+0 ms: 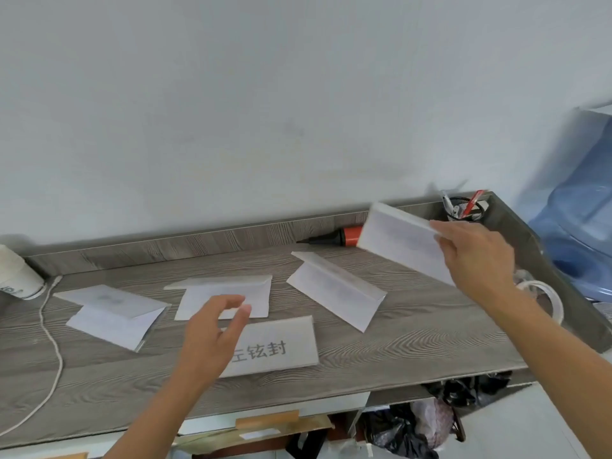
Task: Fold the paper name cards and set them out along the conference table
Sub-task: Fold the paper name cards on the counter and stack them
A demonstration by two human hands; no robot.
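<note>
Nearest, the left hand [212,339] hovers over the grey wood-grain table [414,346], its fingers loosely curled with nothing between them. Under its fingertips, and running off to their right, lies the printed card [281,346], its face with dark characters turned toward the camera. Just beyond the fingertips sits the middle card [228,294], folded. To the left of this hand is the left card [109,313], also folded. Further left, a white cable [54,329] trails across the table near a paper cup [16,276].

Between the two hands, below and left of the right hand's grip, the angled card [334,289] rests folded into a ridge.

The right hand [477,256] is raised above the table and pinches the held card [397,241] at its right end. The folded paper juts left from the grip, clear of the surface. Past the card's free end, a red-and-black marker [331,238] lies along the back edge of the table. Beyond the grip stands a pen holder [463,210]. Right of the wrist lies a white roll [534,285], and further right a blue water jug [583,226].
</note>
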